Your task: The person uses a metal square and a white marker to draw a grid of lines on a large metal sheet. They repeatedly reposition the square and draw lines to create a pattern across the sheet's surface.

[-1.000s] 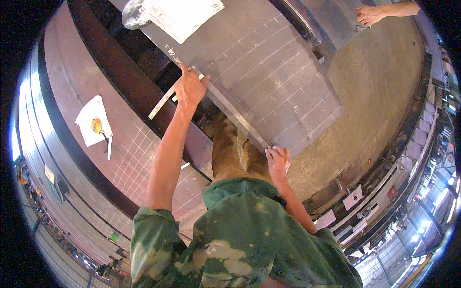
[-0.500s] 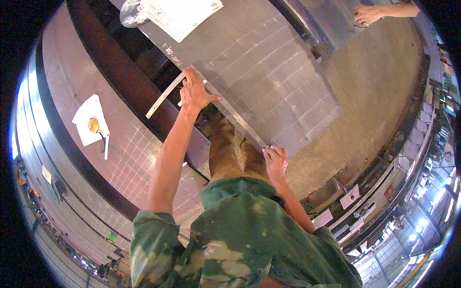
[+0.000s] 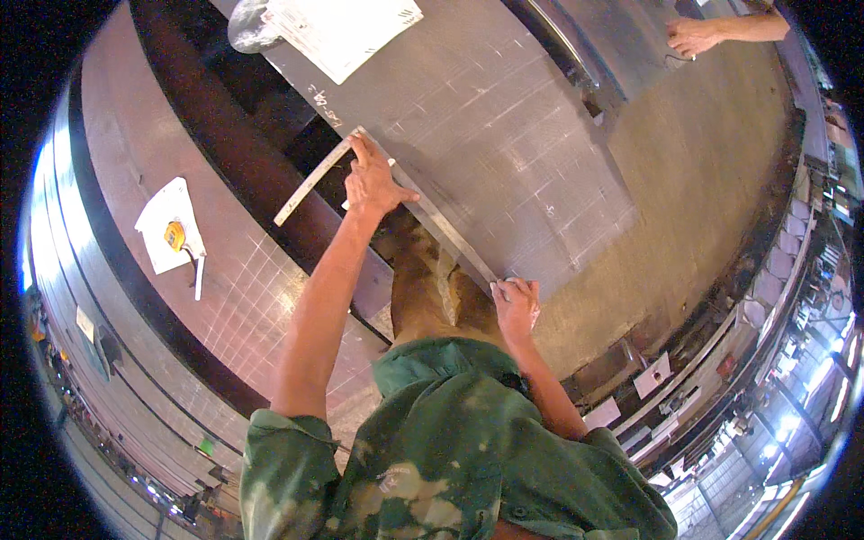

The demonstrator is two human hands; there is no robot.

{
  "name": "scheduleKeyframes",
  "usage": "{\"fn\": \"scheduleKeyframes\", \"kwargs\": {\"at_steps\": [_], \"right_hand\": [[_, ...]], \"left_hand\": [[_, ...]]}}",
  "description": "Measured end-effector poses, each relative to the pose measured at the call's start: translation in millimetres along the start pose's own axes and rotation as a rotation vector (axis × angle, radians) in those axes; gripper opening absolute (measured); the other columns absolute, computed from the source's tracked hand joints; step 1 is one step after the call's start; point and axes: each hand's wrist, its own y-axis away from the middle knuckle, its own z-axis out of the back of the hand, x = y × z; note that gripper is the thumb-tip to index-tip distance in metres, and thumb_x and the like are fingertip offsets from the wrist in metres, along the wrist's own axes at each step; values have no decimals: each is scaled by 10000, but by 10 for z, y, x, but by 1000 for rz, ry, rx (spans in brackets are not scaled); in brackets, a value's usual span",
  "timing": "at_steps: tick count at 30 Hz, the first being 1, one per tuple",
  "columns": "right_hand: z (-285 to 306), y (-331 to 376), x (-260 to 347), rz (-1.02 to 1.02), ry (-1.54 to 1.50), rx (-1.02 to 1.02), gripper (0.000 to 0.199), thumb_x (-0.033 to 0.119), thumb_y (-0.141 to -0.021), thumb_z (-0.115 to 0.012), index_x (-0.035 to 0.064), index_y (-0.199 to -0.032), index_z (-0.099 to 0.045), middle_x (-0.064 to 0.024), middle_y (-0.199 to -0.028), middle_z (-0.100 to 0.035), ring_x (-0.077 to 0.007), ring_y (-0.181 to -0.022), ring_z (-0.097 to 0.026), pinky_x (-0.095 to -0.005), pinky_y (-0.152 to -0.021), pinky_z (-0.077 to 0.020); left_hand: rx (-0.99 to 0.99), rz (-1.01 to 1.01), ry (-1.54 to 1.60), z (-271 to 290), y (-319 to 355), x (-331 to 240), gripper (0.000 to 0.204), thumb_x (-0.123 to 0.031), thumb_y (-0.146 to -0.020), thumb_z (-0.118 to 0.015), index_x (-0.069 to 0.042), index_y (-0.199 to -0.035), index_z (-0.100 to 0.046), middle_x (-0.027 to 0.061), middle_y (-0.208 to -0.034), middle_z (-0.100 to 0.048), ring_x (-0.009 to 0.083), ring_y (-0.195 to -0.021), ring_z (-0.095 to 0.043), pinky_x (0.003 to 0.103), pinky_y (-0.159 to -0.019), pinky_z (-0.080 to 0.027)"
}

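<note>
A long steel square (image 3: 447, 232) lies along the near edge of a dark steel plate (image 3: 540, 135) marked with a grid of pale lines. Its shorter leg juts out to the left past the plate. My left hand (image 3: 371, 186) grips the square close to its corner, index finger stretched along it and thumb spread. Small white tips, perhaps of a chalk stick or pencil, show either side of that hand. At the near end of the long leg, my right hand (image 3: 515, 301) has its fingers closed on the edge. Their undersides are hidden.
White paper sheets (image 3: 346, 31) lie on the plate's far end, beside a silvery round thing (image 3: 252, 25). Leftward, a yellow tape measure (image 3: 175, 236) rests on paper over another gridded plate (image 3: 256, 288). Another person's hand (image 3: 693, 38) works at the far right.
My left hand has shifted slightly right and nearer along the square. My right hand stays at the near end. The view has moved a little.
</note>
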Motion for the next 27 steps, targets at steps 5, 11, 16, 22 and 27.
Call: {"fn": "scheduleKeyframes", "kwargs": {"at_steps": [5, 11, 16, 22, 27], "right_hand": [[-25, -666, 498, -264, -257, 113, 292, 341, -895, -719, 74, -1006, -758, -112, -1005, -729, -330, -936, -662, -426, -819, -525], [-451, -1910, 1412, -230, -697, 449, 370, 371, -924, -668, 16, -968, -764, -92, -749, -702, -153, -651, -620, -327, -647, -488], [-745, -2278, 1662, -420, -810, 608, 289, 285, -898, -697, 17, -982, -764, -22, -612, -601, -134, -517, -522, -310, -496, -419], [-941, -2317, 1719, -498, -900, 586, 237, 209, -857, -726, -1, -964, -753, -17, -610, -597, -129, -524, -532, -309, -491, -423], [-1123, -2416, 1515, -413, -751, 32, 237, 220, -870, -713, -10, -919, -746, -63, -685, -662, -160, -579, -599, -334, -559, -468]], "left_hand": [[5, 6, 6, 13, 20, 18, 1517, -481, -468, -986, 194, -1492, -94, 389, -1553, -164, 434, -1192, -592, 408, -935, -575], [-33, 46, 18, -84, -18, 24, 1418, -371, -543, -974, 201, -1487, -83, 378, -1554, -164, 428, -1145, -609, 415, -915, -578], [-17, 17, 17, -151, -50, 74, 1271, -216, -594, -919, 203, -1478, -108, 369, -1541, -197, 427, -1114, -622, 431, -864, -592], [-106, 27, 44, -127, -19, 77, 1219, -173, -600, -912, 200, -1472, -146, 348, -1504, -264, 418, -1111, -634, 419, -847, -600], [-25, 24, 13, -14, -21, -62, 1393, -304, -516, -984, 192, -1484, -114, 347, -1533, -229, 415, -1148, -614, 415, -877, -592]]}}
